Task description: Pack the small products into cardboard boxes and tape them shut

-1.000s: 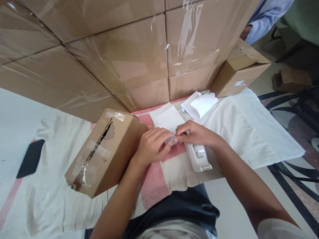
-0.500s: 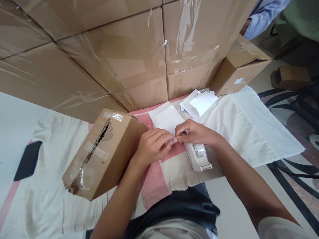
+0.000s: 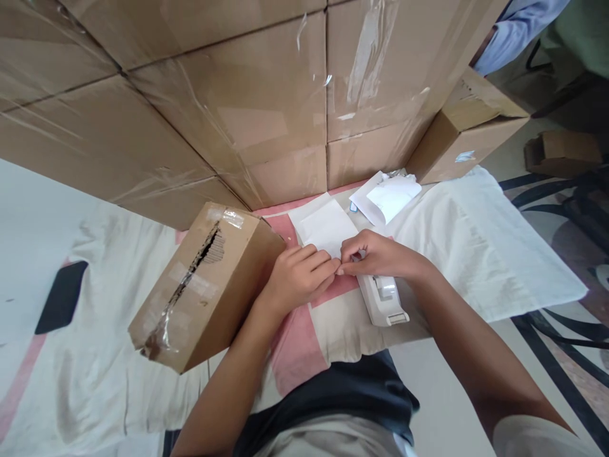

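My left hand [image 3: 303, 277] has its fingers curled and pressed together, palm down. Its fingertips meet those of my right hand [image 3: 366, 254], where thumb and index finger are pinched. Whatever lies between the fingertips is too small or hidden to make out. Just beneath my right hand, a white tape dispenser [image 3: 384, 299] rests on the cloth, its far end covered by the hand. A sheet of white paper [image 3: 328, 223] lies flat behind both hands. Crumpled white paper [image 3: 392, 194] sits beyond it to the right.
A taped cardboard box [image 3: 204, 279] with a torn slit stands left of my left forearm. Stacked cartons [image 3: 228, 120] wall off the back. Another box [image 3: 469, 130] is at back right, near a person's blue sleeve [image 3: 521, 35]. A black phone-like slab [image 3: 61, 297] lies far left.
My fingertips have drawn closer together, and the thin greyish strip seen at my left fingers is now hidden. The whole view has shifted slightly; the dispenser stays on the cloth.
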Available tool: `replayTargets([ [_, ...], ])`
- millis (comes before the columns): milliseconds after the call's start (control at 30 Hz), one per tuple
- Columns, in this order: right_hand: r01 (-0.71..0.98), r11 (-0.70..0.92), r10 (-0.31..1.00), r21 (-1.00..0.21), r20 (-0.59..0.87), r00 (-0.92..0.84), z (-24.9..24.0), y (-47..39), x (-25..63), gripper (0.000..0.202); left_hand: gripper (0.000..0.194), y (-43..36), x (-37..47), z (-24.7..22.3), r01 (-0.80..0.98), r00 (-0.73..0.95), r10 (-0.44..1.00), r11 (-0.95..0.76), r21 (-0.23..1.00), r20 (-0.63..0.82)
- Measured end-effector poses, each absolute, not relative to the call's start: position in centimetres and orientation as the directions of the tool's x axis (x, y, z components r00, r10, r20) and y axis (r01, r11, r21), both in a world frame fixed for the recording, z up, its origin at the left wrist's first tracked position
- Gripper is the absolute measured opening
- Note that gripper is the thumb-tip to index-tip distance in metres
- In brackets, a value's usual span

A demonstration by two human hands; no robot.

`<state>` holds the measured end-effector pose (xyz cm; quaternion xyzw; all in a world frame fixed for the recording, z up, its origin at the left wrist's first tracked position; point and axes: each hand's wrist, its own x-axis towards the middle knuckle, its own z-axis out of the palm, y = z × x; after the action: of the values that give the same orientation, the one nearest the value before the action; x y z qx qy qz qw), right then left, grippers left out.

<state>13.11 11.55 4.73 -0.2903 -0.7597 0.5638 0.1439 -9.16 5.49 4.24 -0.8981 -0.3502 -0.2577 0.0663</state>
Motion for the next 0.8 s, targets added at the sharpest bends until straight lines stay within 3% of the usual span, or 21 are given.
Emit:
replayTargets([
  [433, 0.312, 0.188, 0.566, -0.931, -0.157, -0.809, 5.2, 11.5, 13.2, 0.034, 0.024, 5.3, -8.0, 4.0, 0.705, 0.493, 0.664, -0.683, 0.19, 0.562],
  [500, 0.305, 0.181, 0.576, -0.935, -0.151, -0.804, 5.3, 11.5, 13.1, 0.034, 0.021, 5.2, -8.1, 4.0, 0.682, 0.478, 0.684, -0.685, 0.258, 0.551],
  [700, 0.289, 0.172, 0.567, -0.942, -0.145, -0.811, 5.2, 11.5, 13.2, 0.031, 0.02, 5.3, -8.7, 4.2, 0.444, 0.517, 0.758, -0.635, 0.633, 0.397],
  [800, 0.288, 0.193, 0.611, -0.938, -0.115, -0.783, 4.9, 11.6, 13.1, 0.034, 0.025, 5.3, -8.7, 4.1, 0.494, 0.463, 0.812, -0.57, 0.657, 0.356],
])
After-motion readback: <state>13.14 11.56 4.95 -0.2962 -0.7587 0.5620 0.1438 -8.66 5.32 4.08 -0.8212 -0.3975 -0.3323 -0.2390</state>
